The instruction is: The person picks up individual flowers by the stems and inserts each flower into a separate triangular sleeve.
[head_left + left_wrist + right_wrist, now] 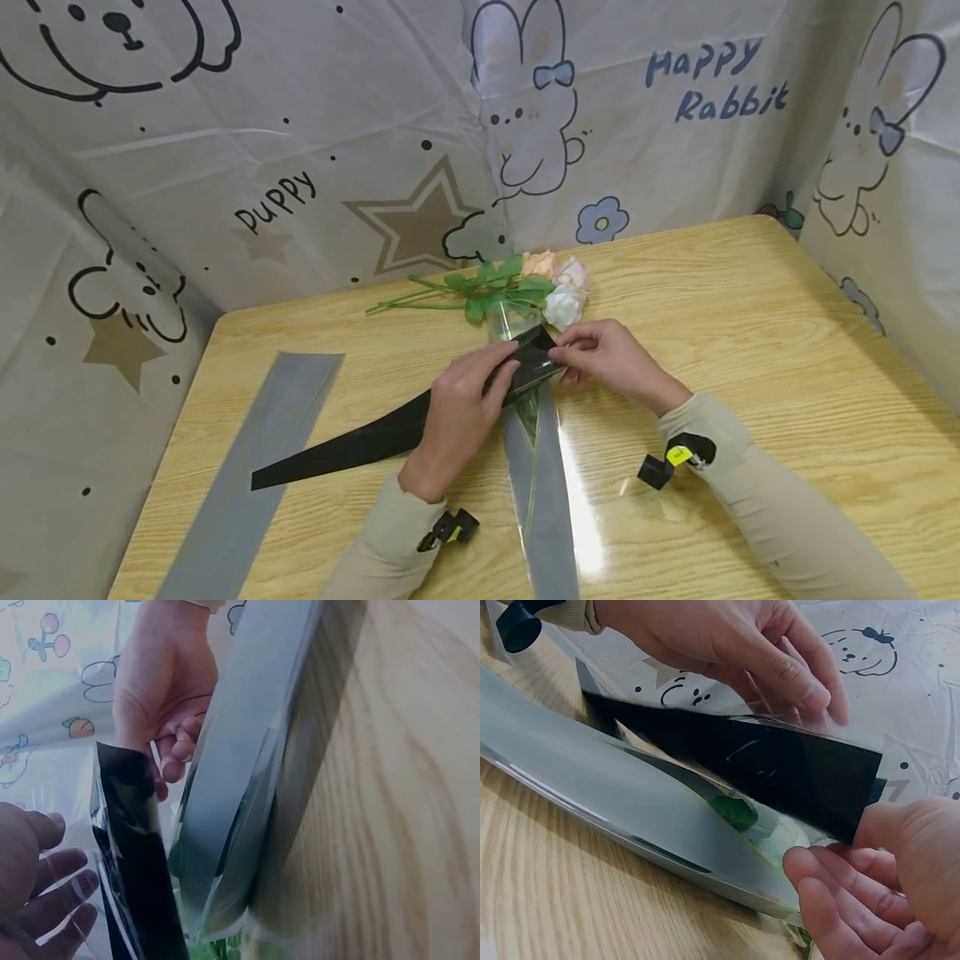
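with both forearms reached forward, the black sleeve was held aslant over the table, its end pinched by the right hand, its edge gripped between thumb and fingers of the left hand. beneath, in a grey sleeve, a green leaf was seen.

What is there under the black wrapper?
A grey wrapper with a leaf inside lies under the black wrapper, whose left end reaches over another grey wrapper. In the head view, covered parts are hidden.
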Available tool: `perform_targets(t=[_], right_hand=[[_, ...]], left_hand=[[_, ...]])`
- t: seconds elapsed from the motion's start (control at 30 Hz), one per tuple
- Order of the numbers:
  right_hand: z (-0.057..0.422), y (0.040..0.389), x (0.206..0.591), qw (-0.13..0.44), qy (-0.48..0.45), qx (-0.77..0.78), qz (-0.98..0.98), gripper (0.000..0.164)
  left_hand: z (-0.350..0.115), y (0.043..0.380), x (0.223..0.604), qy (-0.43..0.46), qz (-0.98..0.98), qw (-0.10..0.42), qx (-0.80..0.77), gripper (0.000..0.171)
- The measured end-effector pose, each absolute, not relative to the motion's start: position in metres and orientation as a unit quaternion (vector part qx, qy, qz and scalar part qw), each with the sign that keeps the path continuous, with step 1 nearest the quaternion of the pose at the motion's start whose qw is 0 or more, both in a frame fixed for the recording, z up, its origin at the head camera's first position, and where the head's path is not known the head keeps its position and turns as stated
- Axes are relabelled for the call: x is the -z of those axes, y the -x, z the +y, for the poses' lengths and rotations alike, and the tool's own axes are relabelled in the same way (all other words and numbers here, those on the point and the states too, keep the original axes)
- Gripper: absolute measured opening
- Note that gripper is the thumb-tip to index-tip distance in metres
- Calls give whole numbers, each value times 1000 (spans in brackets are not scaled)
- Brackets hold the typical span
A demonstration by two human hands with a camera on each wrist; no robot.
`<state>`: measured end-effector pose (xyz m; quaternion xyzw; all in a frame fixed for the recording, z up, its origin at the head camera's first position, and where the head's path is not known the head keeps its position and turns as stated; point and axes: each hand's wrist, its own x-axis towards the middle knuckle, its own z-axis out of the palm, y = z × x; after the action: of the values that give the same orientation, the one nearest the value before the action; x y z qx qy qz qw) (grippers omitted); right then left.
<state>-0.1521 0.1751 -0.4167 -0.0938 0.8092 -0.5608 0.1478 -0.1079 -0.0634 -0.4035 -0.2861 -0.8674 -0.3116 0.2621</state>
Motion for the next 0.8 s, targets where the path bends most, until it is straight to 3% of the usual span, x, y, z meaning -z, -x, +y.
perform_targets(t=[0.37,0.8], right_hand=[[176,153,415,141,81,570,806,41],[166,193,384,107,-2,644,757,39]], left_hand=[[-63,109,405,278,-874,252,310,26],[-66,111,404,271,-871,259,317,24]])
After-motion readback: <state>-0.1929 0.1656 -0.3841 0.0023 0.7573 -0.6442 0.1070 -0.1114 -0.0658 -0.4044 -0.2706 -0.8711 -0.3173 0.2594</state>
